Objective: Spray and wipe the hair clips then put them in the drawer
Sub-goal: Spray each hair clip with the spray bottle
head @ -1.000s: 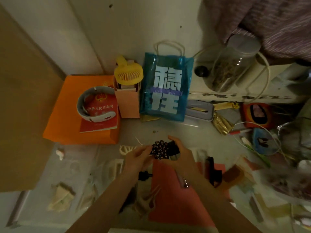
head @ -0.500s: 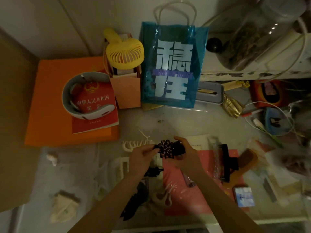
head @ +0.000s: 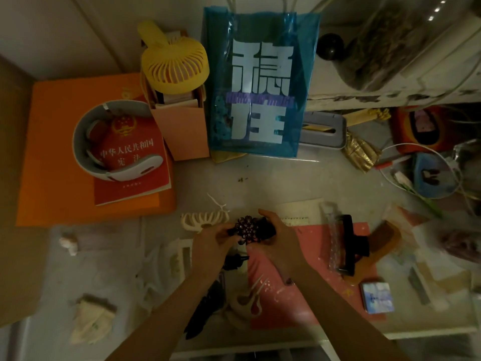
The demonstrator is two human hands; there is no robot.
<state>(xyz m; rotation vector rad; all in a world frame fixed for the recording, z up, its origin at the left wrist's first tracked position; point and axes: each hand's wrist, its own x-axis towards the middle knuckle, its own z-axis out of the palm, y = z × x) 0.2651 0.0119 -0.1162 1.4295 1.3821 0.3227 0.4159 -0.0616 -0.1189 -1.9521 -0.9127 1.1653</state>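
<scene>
Both my hands hold a dark flower-shaped hair clip studded with small stones, a little above the desk. My left hand pinches its left side. My right hand curls round its right side. A cream claw clip lies on the desk just left of them. A black rectangular clip and a clear one lie to the right on a pink sheet. Another dark clip lies under my left forearm. No spray bottle or drawer can be made out.
A blue bag, a yellow fan in a pink box and a red booklet on an orange folder stand behind. Crumpled tissues lie at front left. Clutter fills the right side. A small blue card lies at front right.
The camera has tilted down and closer, so the desk objects sit higher in view. Both hands keep hold of the flower clip and have turned it slightly.
</scene>
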